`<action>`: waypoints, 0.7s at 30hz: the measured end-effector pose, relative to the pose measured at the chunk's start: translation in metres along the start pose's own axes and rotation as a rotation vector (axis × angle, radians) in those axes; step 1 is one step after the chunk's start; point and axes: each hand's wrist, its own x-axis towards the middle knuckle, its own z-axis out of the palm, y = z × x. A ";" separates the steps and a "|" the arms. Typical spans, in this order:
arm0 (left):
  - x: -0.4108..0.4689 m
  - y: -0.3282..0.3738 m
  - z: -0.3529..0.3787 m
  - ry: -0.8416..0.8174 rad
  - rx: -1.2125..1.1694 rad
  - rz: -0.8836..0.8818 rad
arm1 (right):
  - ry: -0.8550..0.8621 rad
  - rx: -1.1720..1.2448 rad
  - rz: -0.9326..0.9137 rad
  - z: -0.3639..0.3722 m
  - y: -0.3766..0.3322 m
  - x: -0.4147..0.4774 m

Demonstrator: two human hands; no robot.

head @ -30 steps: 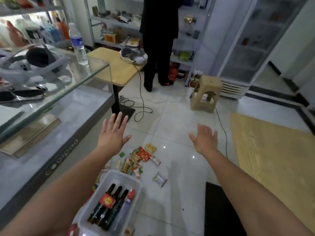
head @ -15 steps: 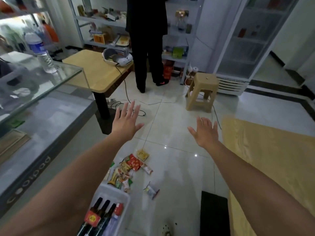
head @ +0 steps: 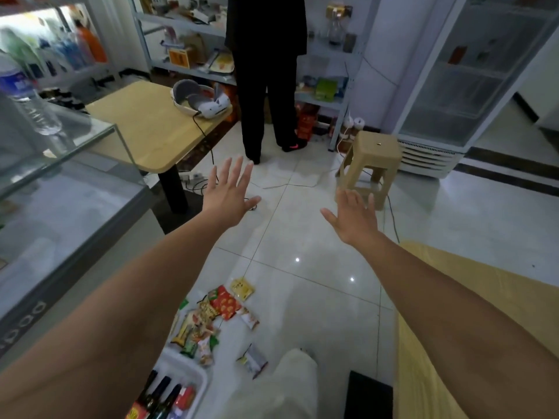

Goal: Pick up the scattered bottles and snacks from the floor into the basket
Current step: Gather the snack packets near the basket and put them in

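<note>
Both your hands are held out in the air above the floor (head: 302, 237), holding nothing. Your left hand (head: 230, 192) is spread flat with the fingers straight; your right hand (head: 354, 219) is open too, thumb out to the side.

The basket (head: 196, 368) sits at the bottom left, under your left forearm, with dark bottles (head: 160, 391) lying in it. Their red and yellow label is too blurred to read.

The snacks (head: 208, 322) lie in a loose heap on the floor just beyond the basket. A red packet (head: 225, 303) and a yellow packet (head: 242, 288) are at its far end, and one packet (head: 252, 361) lies apart to the right. None of the print is legible.

The lettering on the glass case (head: 75, 207) shows only round, unreadable shapes.
</note>
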 end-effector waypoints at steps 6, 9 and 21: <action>0.101 0.001 0.026 0.007 -0.036 -0.068 | -0.006 -0.101 -0.124 -0.004 0.013 0.119; 0.149 -0.012 0.031 0.004 -0.047 -0.174 | -0.012 -0.100 -0.215 -0.015 0.011 0.186; 0.191 -0.091 0.039 -0.044 -0.053 -0.644 | 0.065 -0.183 -0.717 -0.021 -0.080 0.363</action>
